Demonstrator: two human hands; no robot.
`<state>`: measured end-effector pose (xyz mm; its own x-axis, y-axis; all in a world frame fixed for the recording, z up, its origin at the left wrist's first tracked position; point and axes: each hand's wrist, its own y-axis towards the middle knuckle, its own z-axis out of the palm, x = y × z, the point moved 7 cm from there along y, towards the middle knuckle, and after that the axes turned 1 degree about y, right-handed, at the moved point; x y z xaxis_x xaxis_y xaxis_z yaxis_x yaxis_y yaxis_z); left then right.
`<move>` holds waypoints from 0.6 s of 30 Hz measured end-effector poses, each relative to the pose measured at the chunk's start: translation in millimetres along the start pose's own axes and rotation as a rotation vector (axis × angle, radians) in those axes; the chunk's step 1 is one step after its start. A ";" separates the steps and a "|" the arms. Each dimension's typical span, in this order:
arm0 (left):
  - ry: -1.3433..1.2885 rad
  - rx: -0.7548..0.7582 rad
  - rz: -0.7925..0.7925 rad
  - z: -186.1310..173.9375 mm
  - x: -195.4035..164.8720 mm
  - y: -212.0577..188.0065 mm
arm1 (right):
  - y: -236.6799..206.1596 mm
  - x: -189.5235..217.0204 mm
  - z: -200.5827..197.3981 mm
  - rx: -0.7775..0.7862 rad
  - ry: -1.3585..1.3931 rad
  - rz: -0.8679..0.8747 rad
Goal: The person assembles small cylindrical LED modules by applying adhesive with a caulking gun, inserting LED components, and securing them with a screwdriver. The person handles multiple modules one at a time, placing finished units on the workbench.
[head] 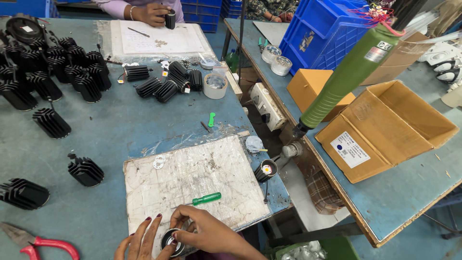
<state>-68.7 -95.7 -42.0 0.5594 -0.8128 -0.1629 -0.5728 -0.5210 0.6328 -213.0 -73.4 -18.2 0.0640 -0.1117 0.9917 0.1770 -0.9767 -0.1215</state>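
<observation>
Both my hands meet at the near edge of a worn white board [202, 178]. My left hand [142, 240] and my right hand [207, 233] together grip a small round black lamp part [172, 242] with a pale centre. A green-handled screwdriver [204, 199] lies on the board just above my right hand. Another small black lamp part [265, 169] with a white and yellow disc stands at the board's right edge.
Several black finned heat sinks [85, 171] lie around the blue-grey table, many piled at far left [45, 67]. Red-handled pliers [41, 244] lie at near left. A green powered screwdriver [346, 77] hangs at right over an open cardboard box [390, 127]. Another person's hand [151, 13] works at the far end. A tape roll [215, 85] stands nearby.
</observation>
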 end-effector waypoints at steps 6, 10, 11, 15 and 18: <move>-0.029 0.026 0.045 5.0 2.4 -4.4 | 0.7 3.3 -0.2 -0.024 -0.052 0.010; -0.004 0.044 0.025 9.0 3.0 -4.6 | -1.2 11.2 0.5 -0.029 -0.081 0.004; -0.004 0.034 0.026 8.6 2.6 -4.1 | -2.1 13.4 0.5 -0.037 -0.100 0.004; 0.009 0.048 0.028 6.3 1.7 1.3 | -7.9 24.9 2.0 -0.069 -0.182 -0.030; 0.012 0.101 0.038 7.6 3.5 8.0 | -11.5 28.9 2.9 -0.085 -0.184 -0.010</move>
<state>-75.8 -104.7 -43.3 0.5431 -0.8293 -0.1312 -0.6508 -0.5145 0.5583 -210.3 -64.9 11.7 0.2422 -0.0745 0.9674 0.0957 -0.9903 -0.1003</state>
